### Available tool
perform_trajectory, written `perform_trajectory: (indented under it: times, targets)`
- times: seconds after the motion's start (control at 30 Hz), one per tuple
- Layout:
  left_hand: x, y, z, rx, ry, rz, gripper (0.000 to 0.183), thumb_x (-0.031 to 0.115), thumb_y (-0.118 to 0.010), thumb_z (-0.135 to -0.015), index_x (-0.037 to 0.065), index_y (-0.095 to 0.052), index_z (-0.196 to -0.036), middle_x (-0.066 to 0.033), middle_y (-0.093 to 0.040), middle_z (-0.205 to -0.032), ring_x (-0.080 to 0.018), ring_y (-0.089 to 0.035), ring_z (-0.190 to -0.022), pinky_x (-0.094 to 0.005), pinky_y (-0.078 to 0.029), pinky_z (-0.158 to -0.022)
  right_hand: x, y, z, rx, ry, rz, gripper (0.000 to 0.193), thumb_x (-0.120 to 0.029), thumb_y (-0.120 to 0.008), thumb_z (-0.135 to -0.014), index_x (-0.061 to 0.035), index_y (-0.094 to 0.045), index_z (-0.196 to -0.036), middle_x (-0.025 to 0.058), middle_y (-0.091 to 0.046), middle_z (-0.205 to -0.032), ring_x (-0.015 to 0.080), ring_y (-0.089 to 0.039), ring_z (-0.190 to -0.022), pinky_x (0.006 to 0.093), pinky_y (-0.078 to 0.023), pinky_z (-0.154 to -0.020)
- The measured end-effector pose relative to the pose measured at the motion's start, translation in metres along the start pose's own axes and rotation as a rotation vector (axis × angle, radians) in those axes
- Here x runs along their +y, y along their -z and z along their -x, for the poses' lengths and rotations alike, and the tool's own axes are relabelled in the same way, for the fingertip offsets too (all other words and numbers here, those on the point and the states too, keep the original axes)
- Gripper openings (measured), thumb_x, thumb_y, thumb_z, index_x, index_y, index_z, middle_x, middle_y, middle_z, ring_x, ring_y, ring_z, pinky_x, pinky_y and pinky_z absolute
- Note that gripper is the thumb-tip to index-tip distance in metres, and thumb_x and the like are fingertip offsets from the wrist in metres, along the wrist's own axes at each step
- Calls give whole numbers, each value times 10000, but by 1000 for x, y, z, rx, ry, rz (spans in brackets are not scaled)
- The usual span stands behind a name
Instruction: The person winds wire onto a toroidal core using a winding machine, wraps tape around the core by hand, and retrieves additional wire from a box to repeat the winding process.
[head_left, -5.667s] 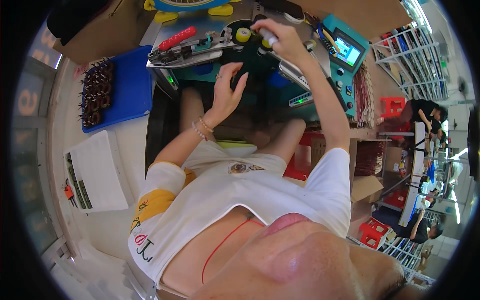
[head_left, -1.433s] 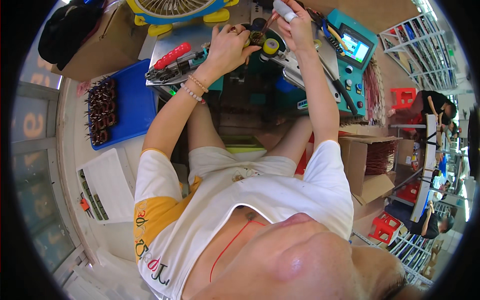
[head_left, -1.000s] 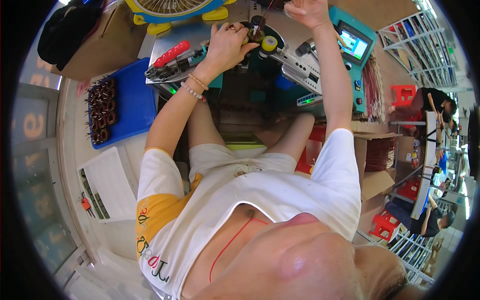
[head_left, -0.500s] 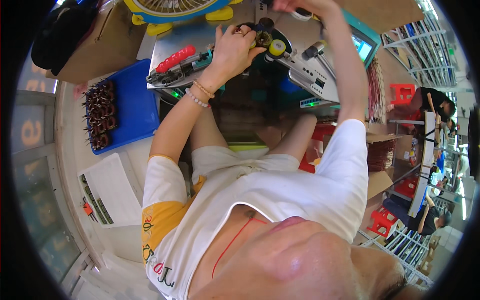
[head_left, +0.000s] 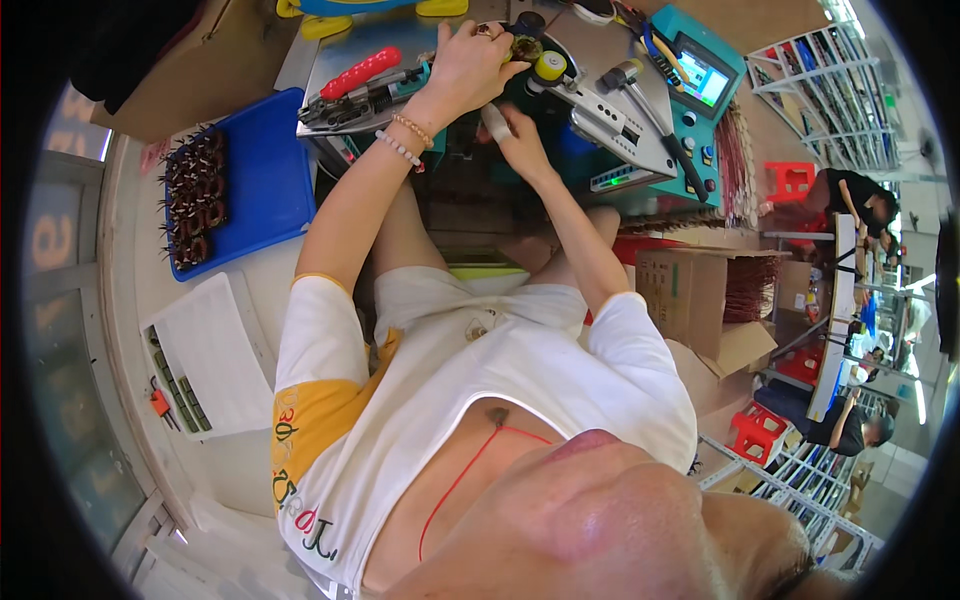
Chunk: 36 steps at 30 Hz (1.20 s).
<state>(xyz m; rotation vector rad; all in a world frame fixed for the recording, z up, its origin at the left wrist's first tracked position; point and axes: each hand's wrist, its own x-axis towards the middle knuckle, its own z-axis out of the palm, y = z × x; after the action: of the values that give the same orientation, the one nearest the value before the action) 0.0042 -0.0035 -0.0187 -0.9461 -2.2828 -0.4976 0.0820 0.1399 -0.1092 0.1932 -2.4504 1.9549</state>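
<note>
A grey metal winding machine (head_left: 610, 115) with a teal control box and small lit screen (head_left: 703, 78) fills the top of the view, its angled steel arm running down to the right. To its left a blue plastic tray (head_left: 265, 190) lies on the pale bench, holding rows of dark copper-wound ring coils (head_left: 195, 195). Lower left sits a flat white rectangular box (head_left: 210, 350) with a strip of small parts along its edge. An open brown cardboard carton (head_left: 690, 295) stands at the right, beside the person's right arm.

On the machine's front plate rests a red-handled clamp tool (head_left: 360, 75), just left of the left hand (head_left: 465, 70). That hand, with beaded bracelets at the wrist, lies on the machine top with its fingers curled over a small dark round coil (head_left: 522, 47), which sits at the fingertips, close beside a yellow roller knob (head_left: 549, 67). The right hand (head_left: 520, 145) is lower, just beneath the coil and apart from it, closed around a small pale cylindrical piece (head_left: 494, 120) that sticks up from its grip toward the left hand.
</note>
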Motion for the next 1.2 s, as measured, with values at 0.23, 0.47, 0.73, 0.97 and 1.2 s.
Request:
perform_trajectory:
  times: [0.23,0.47,0.73,0.97,1.2]
  targets:
    - [4,4,-5,-17,40,70,289,351,-642,-896,77,-663,-986,-67,-641,-990,-313,-605,-948,-515,-396,-902,-159,66,4,-194,-498,-755,275,-330,-579,-949,-68,-501,-984,108,-646,-772,107,-519,-456,255,-392,-372]
    - [10,9,-5,-18,97,57,309,366,-661,-881,81,-682,-998,-78,-637,-964,-304,-592,-951,-525,-404,-914,-196,105,-104,-108,-215,57,260,-242,-651,-948,-39,-602,-1103,70,-656,-709,112,-604,-542,235,-478,-476]
    - [10,10,-4,244,49,154,282,260,-675,-882,60,-649,-1079,-118,-627,-1037,-339,-582,-1030,-567,-358,-1000,-177,116,-129,-470,-191,329,385,-217,-658,-922,-69,-515,-1248,74,-646,-769,144,-626,-625,278,-522,-571]
    - [69,-47,121,194,648,956,285,45,-564,-917,-44,-566,-1188,-234,-604,-1135,-395,-589,-1047,-406,-470,-933,-165,112,-5,-143,569,1051,481,-170,-674,-883,-171,-531,-1342,123,-645,-1015,295,-664,-833,393,-528,-710]
    - [45,-90,83,-52,554,946,457,156,-650,-842,17,-529,-1260,-243,-603,-1174,-388,-583,-1068,-437,-461,-931,-145,61,-3,-243,947,1167,307,-84,-638,-789,-142,-622,-1090,67,-545,-874,258,-634,-806,354,-540,-615]
